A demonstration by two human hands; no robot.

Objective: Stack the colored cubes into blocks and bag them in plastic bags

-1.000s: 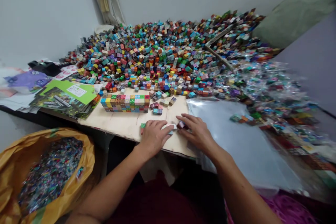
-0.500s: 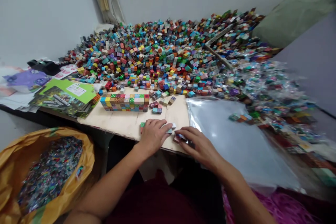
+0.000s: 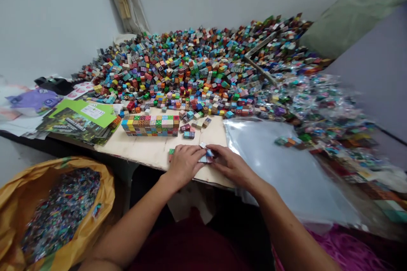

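Note:
Near the front edge of the pale board (image 3: 143, 147), my left hand (image 3: 184, 161) is closed over a short row of small patterned cubes (image 3: 171, 153), whose green and red end shows at its left. My right hand (image 3: 227, 161) pinches a few pale and bluish cubes (image 3: 208, 155) at the row's right end, close to my left fingertips. The fingers hide most of the row. Behind my hands stands a neat block of stacked cubes (image 3: 151, 125) in many colours. Several loose cubes (image 3: 188, 134) lie to the right of that block.
A large heap of colourful cubes (image 3: 190, 72) fills the back of the table. Clear plastic bags (image 3: 270, 156) lie flat at right, beside bagged cubes (image 3: 318, 93). Green and dark printed cards (image 3: 76, 120) lie at left. A yellow sack (image 3: 106, 173) stands below the left edge.
My right hand has moved left and brought its cubes up against the row under my left hand. My left hand has stayed nearly in place. The view has shifted slightly.

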